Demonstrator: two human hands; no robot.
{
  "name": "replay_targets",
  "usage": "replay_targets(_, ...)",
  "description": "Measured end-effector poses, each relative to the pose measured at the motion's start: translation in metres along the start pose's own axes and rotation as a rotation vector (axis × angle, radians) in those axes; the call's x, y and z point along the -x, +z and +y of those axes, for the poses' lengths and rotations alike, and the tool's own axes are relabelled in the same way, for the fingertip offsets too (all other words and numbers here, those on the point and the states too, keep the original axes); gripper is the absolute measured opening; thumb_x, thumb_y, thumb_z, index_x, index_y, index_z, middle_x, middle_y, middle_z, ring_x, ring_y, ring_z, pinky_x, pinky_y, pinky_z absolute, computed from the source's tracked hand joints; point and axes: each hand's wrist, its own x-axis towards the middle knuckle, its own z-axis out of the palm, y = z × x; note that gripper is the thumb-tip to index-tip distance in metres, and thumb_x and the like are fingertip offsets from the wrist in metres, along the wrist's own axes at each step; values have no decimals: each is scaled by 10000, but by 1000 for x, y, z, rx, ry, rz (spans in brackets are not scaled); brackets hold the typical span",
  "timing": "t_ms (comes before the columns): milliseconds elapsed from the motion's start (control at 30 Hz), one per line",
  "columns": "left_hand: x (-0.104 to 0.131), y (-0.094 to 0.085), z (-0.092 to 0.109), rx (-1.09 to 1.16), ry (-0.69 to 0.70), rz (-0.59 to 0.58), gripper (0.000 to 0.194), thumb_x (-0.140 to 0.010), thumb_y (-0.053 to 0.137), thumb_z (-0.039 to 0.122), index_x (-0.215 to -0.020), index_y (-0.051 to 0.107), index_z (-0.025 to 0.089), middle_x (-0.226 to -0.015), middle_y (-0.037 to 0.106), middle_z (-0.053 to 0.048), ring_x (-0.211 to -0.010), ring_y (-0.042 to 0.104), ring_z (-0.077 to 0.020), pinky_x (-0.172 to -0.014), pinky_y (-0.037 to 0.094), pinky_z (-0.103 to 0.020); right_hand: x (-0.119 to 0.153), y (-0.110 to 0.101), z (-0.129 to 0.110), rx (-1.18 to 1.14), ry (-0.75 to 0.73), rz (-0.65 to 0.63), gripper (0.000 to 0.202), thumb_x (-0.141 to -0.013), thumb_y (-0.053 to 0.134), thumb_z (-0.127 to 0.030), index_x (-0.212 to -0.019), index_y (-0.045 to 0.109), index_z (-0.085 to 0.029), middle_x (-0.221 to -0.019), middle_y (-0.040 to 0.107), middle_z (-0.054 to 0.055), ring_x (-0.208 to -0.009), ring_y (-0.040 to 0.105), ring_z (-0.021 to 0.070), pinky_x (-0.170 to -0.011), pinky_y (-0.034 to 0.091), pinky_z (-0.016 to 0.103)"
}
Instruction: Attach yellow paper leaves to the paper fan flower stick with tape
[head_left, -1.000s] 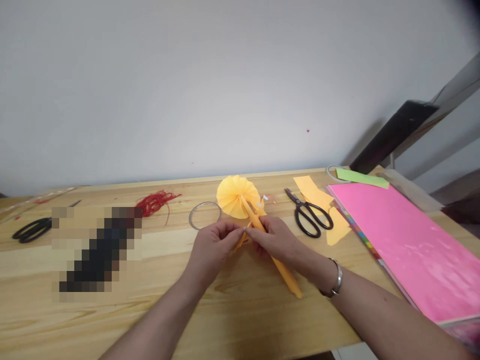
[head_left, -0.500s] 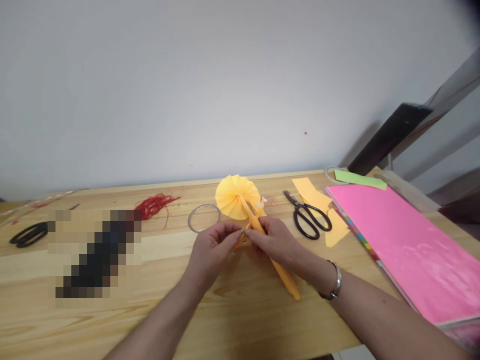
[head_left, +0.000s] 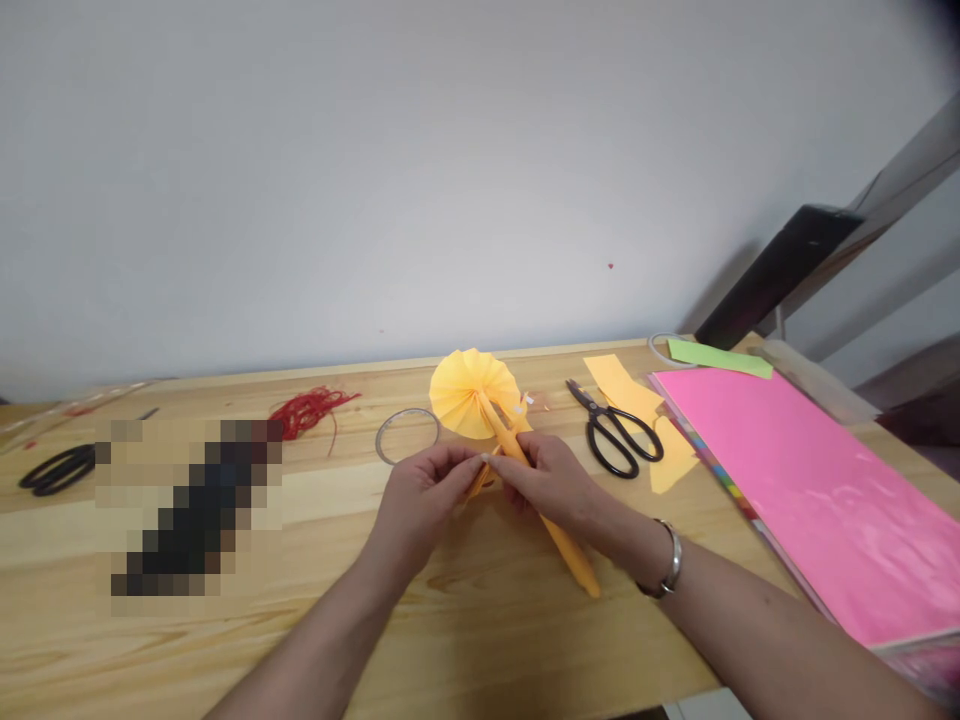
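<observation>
A yellow pleated paper fan stands at the top of a rolled orange paper stick, which slants down to the right. My right hand is closed round the middle of the stick. Its thumb tip meets the thumb of my left hand. Between my left fingers is pinched a small orange paper piece beside the stick, mostly covered by the fingers. A silver ring lies on the table just behind my left hand.
Black-handled scissors and orange paper scraps lie to the right, before a pink paper pack with a green strip. Red string, more scissors and a blurred-out dark object are on the left.
The small orange paper piece shows slightly more below my left fingers. Both hands have stayed almost in place.
</observation>
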Motion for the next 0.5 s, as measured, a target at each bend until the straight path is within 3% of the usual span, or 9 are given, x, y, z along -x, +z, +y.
replay_targets(500,0,1,1,36,-54,2,188,-667,688,343,-666,657,157,-607,620,7,-564,516,-114,-547,377,-224,-1,1,1,7,-22,-28,287,-804,521,-390,-633,485,-162,-526,505,-22,-473,498,95,-445,389,193)
